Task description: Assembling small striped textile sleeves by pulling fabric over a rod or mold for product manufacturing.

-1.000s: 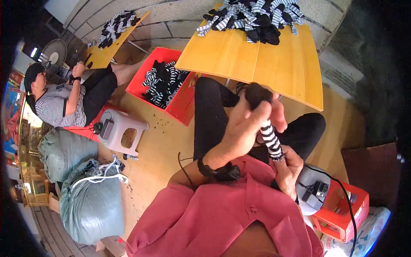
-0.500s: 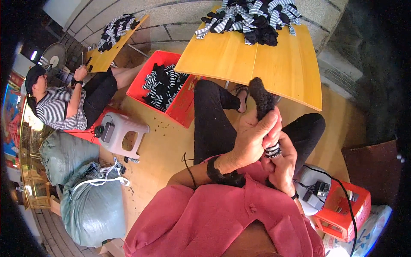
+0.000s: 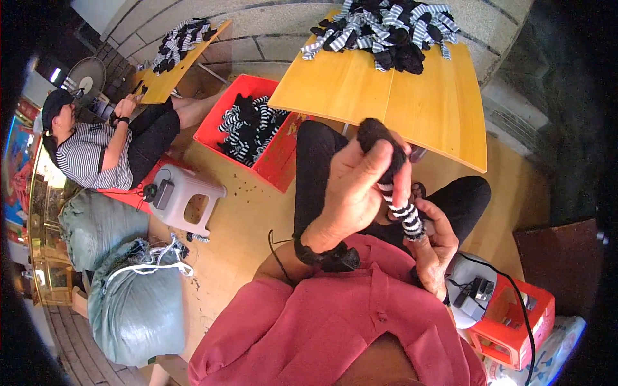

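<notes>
Striped sock held between two hands, at 3 o'clock from the middle of the view, short of the worktop.

The left hand curls thumb and fingers around the sock's black end, which points toward 11 o'clock; the right hand, its fingers partly spread, pinches the striped end toward 5 o'clock. At 1 o'clock, striped and black socks lie heaped on the wooden worktop. Between 10 and 11 o'clock, a red bin holds more. A co-worker in a striped shirt sits between 9 and 10 o'clock, near a gray stool at 9. Green sacks slump at 8; a red stool stands at 4.
</notes>
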`<state>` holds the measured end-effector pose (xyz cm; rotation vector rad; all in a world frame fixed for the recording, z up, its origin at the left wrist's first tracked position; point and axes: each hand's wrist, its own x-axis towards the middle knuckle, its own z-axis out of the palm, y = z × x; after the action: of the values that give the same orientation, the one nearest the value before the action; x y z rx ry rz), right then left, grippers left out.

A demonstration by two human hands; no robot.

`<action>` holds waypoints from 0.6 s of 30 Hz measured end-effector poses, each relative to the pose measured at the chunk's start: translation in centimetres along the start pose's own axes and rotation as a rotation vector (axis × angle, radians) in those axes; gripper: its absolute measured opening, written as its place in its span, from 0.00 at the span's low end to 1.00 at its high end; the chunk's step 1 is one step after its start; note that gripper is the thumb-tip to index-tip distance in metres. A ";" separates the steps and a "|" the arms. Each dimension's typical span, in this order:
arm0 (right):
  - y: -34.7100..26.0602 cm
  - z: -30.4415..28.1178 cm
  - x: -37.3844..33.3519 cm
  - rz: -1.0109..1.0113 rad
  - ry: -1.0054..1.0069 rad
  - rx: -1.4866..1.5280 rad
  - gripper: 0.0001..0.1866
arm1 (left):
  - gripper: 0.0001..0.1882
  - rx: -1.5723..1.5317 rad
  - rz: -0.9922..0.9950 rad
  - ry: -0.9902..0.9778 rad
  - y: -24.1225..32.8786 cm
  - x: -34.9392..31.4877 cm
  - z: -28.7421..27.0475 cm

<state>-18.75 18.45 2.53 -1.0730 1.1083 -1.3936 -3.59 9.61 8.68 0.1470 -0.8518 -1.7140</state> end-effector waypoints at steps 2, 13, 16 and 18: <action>0.5 -0.2 0.3 -0.125 -0.005 -0.107 0.20 | 0.14 -0.082 -0.102 -0.056 -1.4 -0.5 0.2; -0.3 1.4 1.6 0.225 -0.172 0.481 0.24 | 0.11 -0.128 -0.163 -0.042 -2.4 -1.0 0.6; -0.3 2.3 1.1 0.118 -0.074 0.367 0.20 | 0.10 -0.076 -0.152 0.001 -2.7 -1.2 0.2; 0.1 2.3 0.7 -0.011 0.034 0.175 0.19 | 0.10 -0.041 -0.152 0.020 -2.6 -1.2 0.1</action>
<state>-16.49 17.56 2.89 -0.9340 0.9864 -1.4927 -5.28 10.95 6.82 0.2052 -0.8074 -1.8677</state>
